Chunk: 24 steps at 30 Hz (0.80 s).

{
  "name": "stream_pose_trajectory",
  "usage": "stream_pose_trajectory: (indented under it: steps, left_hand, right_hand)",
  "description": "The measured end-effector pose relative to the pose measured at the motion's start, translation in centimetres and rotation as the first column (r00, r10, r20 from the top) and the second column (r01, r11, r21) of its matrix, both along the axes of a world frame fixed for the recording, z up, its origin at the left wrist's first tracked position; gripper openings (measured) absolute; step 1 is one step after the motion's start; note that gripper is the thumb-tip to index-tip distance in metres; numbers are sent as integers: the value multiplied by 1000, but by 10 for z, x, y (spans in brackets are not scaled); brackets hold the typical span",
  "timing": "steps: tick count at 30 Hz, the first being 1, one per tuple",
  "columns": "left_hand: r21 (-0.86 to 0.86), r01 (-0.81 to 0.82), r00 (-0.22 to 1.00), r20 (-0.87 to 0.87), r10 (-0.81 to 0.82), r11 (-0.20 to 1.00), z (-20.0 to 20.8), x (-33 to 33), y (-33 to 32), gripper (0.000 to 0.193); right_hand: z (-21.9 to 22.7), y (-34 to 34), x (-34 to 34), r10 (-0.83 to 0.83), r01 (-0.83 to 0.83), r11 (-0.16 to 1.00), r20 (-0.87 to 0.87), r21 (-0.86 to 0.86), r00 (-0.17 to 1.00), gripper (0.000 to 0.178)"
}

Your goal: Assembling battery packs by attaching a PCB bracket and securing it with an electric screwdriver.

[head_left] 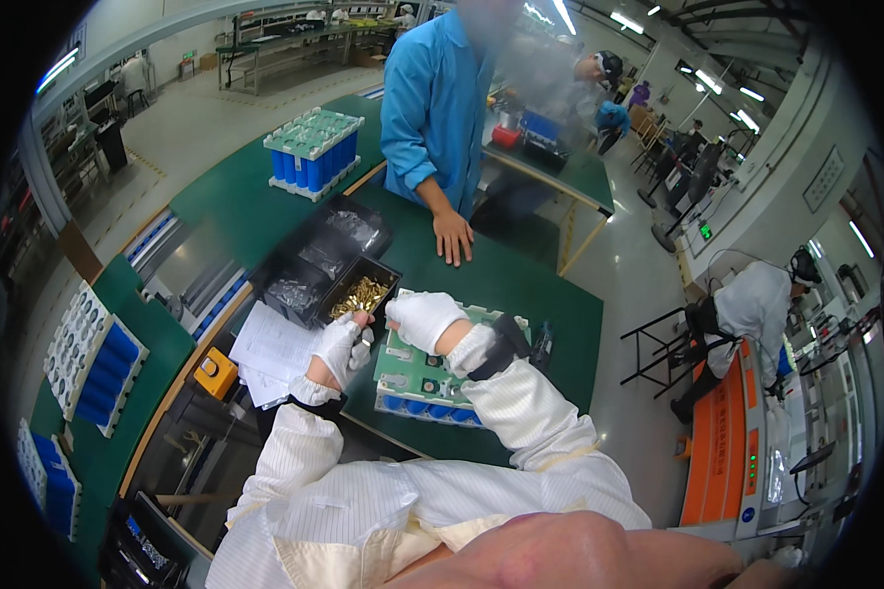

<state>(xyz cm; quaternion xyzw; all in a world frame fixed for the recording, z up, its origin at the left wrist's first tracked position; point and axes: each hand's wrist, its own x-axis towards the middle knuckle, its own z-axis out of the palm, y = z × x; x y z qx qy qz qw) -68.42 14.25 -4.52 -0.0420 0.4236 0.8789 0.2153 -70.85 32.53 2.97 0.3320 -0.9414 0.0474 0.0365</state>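
Observation:
My left hand, in a white glove with bare fingertips, is at the near edge of a black bin of small brass-coloured fasteners. Its fingers are pinched together; whatever is between them is too small to make out. Just right of it, my right hand, also gloved, is curled closed over the far left part of a battery pack with a pale green top plate and blue cells. The glove hides what its fingertips hold, if anything. A dark band wraps my right wrist.
Black bins with bagged silvery parts adjoin the brass one. Papers and a yellow device lie left. Another battery pack stands farther off. Across the green table, a blue-sleeved co-worker's hand rests flat.

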Motion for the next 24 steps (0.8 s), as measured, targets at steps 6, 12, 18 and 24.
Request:
stream_pose_trajectory:
  steps: [6, 12, 18, 24]
  left_hand:
    - [23, 13, 1000, -6, -13, 1000, 5, 0, 3, 19]
    - [34, 23, 1000, -21, -23, 999, 13, 9, 0, 19]
    - [-45, 32, 993, -110, -37, 998, 13, 14, -2, 24]
    - [-54, -64, 984, -172, 54, 996, 27, 16, 1, 19]
  right_hand:
    - [6, -8, -1, -128, 119, 982, 52, 147, 990, 29]
    - [18, -3, 5, -62, 60, 991, -8, -122, 998, 41]
    - [-11, -7, -4, 113, -108, 875, -17, -473, 993, 28]
    - [4, -1, -1, 169, -164, 802, -45, -575, 985, 12]
